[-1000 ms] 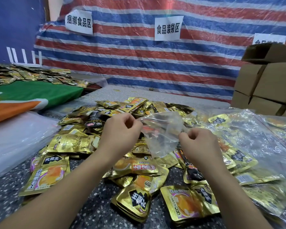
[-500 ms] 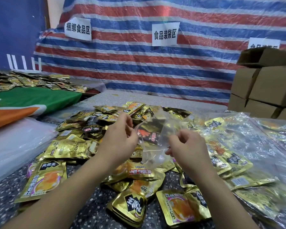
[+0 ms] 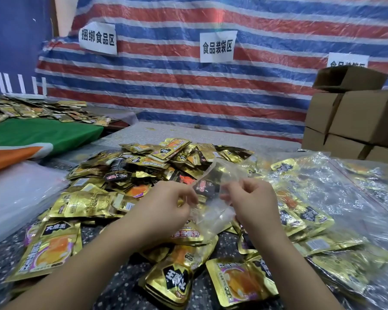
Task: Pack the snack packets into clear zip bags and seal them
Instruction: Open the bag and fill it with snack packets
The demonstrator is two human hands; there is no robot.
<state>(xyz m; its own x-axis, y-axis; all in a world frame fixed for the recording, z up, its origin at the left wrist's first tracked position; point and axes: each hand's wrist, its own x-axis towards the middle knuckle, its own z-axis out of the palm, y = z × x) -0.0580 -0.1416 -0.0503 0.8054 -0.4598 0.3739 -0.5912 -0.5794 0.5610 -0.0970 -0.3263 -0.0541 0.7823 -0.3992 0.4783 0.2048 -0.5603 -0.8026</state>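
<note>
Clear zip bag (image 3: 213, 211): thin, crinkled, see-through film, held up just above the heap at centre. Its outline is hard to trace against the glare; whether anything lies inside cannot be told, since the dark and gold shapes seen through it may be packets behind.

Snack packets (image 3: 143, 166): a loose heap of flat, glossy gold-foil pouches with crimped edges, some with black patches and orange print. They lie on a speckled dark tabletop (image 3: 126, 285). Nearest pouches sit flat at bottom centre and bottom left.

Filled bags (image 3: 336, 198): on the right, shiny clear plastic lies over more gold pouches; reflections blur the edges, and the pile is cut off by the frame's right side.

Left hand (image 3: 166, 209): forearm enters from lower left, back of hand towards the camera, fingers curled, fingertips pinching the bag's left edge.

Right hand (image 3: 251, 204): forearm enters from lower right, fingers curled inward, thumb and fingertips pinching the bag's right edge. The two hands are close together, with the film bunched between them. The exact finger contacts are hidden behind the knuckles.

Behind: a red, white and blue striped woven tarp (image 3: 188, 90) under clear sheeting, with white paper signs (image 3: 217, 47); the rightmost sign is partly hidden by brown cardboard boxes (image 3: 356, 121). At left, a green cloth (image 3: 43, 133) and a frosted plastic stack (image 3: 16, 198).
</note>
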